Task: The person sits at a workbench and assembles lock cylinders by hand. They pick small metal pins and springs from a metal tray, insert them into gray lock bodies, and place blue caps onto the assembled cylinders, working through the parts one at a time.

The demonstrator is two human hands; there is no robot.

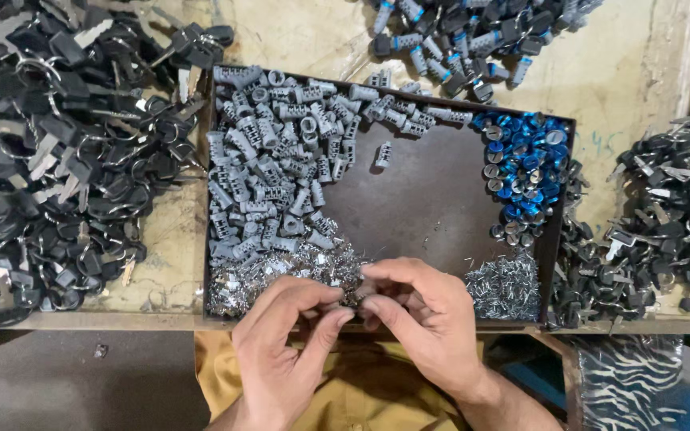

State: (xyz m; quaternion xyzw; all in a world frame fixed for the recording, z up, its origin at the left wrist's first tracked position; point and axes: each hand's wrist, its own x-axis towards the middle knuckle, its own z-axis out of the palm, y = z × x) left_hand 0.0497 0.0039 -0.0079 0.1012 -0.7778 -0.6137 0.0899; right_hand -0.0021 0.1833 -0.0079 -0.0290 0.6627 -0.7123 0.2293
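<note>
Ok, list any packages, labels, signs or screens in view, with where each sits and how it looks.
No packages, labels, signs or screens show.
Nearest to a container: shallow dark brown rectangular tray, centre of the bench, holding loose grey cylinders, blue caps and small metal bits.
Faint green scribble on the bench top, right of the tray; too small to make out.

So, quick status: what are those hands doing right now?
Left hand and right hand pinch one small part together. Over tray's near edge. Metal bits beside; nothing blocking.
</note>
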